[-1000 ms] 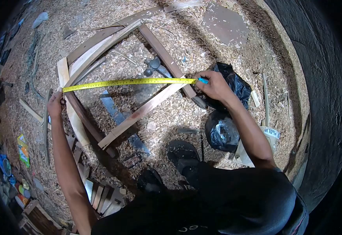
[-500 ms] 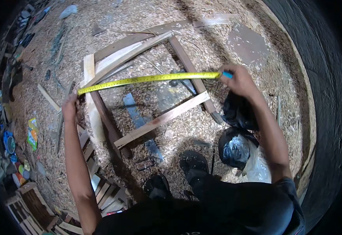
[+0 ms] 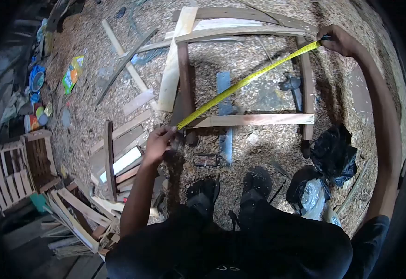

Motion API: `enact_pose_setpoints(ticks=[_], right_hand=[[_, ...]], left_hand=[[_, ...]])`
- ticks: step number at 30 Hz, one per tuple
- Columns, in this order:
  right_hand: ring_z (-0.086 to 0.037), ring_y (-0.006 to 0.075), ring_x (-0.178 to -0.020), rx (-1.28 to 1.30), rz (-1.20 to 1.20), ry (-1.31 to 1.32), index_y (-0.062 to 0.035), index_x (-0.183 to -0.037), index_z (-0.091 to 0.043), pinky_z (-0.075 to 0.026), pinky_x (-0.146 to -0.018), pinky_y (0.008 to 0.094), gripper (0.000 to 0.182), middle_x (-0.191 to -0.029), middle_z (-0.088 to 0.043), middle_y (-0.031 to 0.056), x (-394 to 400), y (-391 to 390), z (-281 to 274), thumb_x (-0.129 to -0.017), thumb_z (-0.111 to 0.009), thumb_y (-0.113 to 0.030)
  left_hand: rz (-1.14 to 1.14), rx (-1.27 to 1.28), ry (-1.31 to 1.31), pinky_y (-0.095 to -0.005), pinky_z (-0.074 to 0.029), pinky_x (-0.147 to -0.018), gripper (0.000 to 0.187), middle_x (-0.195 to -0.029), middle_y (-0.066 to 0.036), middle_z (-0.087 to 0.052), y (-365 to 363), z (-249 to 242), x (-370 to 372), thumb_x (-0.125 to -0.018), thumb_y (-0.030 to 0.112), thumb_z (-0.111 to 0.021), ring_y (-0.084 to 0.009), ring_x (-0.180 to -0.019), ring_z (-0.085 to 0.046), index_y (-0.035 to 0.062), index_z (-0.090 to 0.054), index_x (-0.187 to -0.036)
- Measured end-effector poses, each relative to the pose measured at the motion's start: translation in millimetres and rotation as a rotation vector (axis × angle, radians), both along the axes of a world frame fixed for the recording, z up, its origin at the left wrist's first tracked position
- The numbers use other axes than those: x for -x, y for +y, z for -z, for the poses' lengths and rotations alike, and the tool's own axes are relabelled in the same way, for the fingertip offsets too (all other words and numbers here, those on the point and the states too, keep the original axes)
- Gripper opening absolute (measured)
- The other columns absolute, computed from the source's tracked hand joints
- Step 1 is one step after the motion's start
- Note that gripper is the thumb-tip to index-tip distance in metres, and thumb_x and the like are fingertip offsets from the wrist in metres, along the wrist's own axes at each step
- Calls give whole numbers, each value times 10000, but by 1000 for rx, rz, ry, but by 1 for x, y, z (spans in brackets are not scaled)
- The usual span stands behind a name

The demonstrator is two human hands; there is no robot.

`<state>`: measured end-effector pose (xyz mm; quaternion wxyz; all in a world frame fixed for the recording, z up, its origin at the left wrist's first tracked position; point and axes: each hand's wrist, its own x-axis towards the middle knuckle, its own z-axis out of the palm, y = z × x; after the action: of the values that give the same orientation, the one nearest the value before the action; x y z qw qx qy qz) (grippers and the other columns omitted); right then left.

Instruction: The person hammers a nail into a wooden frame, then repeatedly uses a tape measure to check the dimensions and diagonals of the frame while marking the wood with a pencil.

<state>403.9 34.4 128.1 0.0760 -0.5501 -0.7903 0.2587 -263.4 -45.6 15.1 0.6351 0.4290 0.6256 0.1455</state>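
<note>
Both hands have shifted the yellow tape measure (image 3: 245,83) from straight across the wooden frame (image 3: 245,69) onto its diagonal: left hand (image 3: 159,142) pinches the near-corner end, right hand (image 3: 338,41) grips the far-corner end, suggesting a squareness check.

A tape measure (image 3: 247,81) was stretched diagonally across a wooden frame (image 3: 245,120) laid on the floor, from the left hand (image 3: 159,142) at its near-left corner to the right hand (image 3: 338,41) at its far-right corner.
</note>
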Motion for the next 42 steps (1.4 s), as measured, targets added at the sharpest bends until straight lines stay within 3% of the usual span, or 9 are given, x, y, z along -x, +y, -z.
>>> enact_pose_setpoints(ticks=[3, 10, 20, 23, 28, 31, 33, 37, 42], right_hand=[[-594, 180, -960, 84, 10, 6, -42, -1091, -508, -520, -833, 327, 225, -1093, -573, 102, -14, 22, 0, -904, -607, 32], [-645, 256, -913, -106, -95, -246, -23, -1006, -575, -525, -852, 375, 147, -977, -627, 133, -17, 48, -10, -890, -645, -81], [-652, 246, -869, -132, 75, -182, 5, -928, -634, -526, -810, 363, 103, -919, -655, 126, 2, 36, -8, -845, -641, -55], [-654, 243, -832, -15, 80, -239, 17, -900, -647, -528, -792, 363, 98, -877, -663, 127, 13, 42, -18, -824, -636, -44], [-652, 247, -801, -58, 24, -333, 13, -900, -650, -527, -772, 371, 98, -863, -668, 124, 30, 42, -24, -817, -653, -38], [-657, 299, -811, -239, -78, -283, -6, -903, -670, -527, -788, 402, 115, -857, -681, 142, 16, 44, -13, -791, -693, -18], [-663, 323, -829, -83, -13, -294, -8, -921, -683, -532, -791, 415, 126, -874, -697, 145, 5, 54, -11, -796, -691, -24], [-682, 321, -865, -67, 56, -323, -18, -978, -703, -540, -790, 412, 199, -938, -715, 159, -10, 62, -6, -779, -693, -30], [-685, 285, -793, -30, 33, -371, -41, -1005, -712, -537, -725, 396, 209, -895, -723, 138, -1, 72, -3, -797, -700, -49]], left_hand=[[-22, 21, 1, -213, -303, -444, 247, -616, 46, -538, 0, -5, -14, -945, 285, -676, -37, -489, -431, 57, -689, -851], [45, -14, 41, -205, -348, -462, 284, -708, 38, -602, 5, 3, -22, -944, 324, -673, -49, -540, -476, 44, -717, -925], [50, -34, 63, -231, -283, -462, 290, -629, 59, -544, 6, -7, -26, -931, 308, -695, -28, -523, -414, 25, -720, -873], [49, -38, 84, -236, -272, -474, 281, -613, 71, -521, 5, -8, -30, -930, 291, -697, -26, -522, -393, 22, -719, -849], [87, -111, 127, -246, -322, -506, 273, -645, 54, -552, 3, -6, -34, -936, 282, -684, -31, -565, -433, 24, -716, -856], [139, -135, 208, -241, -358, -534, 277, -665, 41, -583, 2, -20, -40, -944, 278, -666, -37, -593, -468, 13, -720, -880], [170, -119, 227, -234, -381, -549, 278, -683, 30, -612, 4, -20, -39, -952, 273, -650, -40, -606, -493, 11, -725, -897], [111, -125, 174, -231, -383, -541, 249, -703, 18, -633, 2, -12, -37, -954, 248, -652, -38, -612, -505, 11, -725, -925], [38, -38, 26, -227, -320, -447, 190, -588, 45, -529, 3, 6, -28, -964, 187, -644, -35, -472, -426, 26, -689, -874]])
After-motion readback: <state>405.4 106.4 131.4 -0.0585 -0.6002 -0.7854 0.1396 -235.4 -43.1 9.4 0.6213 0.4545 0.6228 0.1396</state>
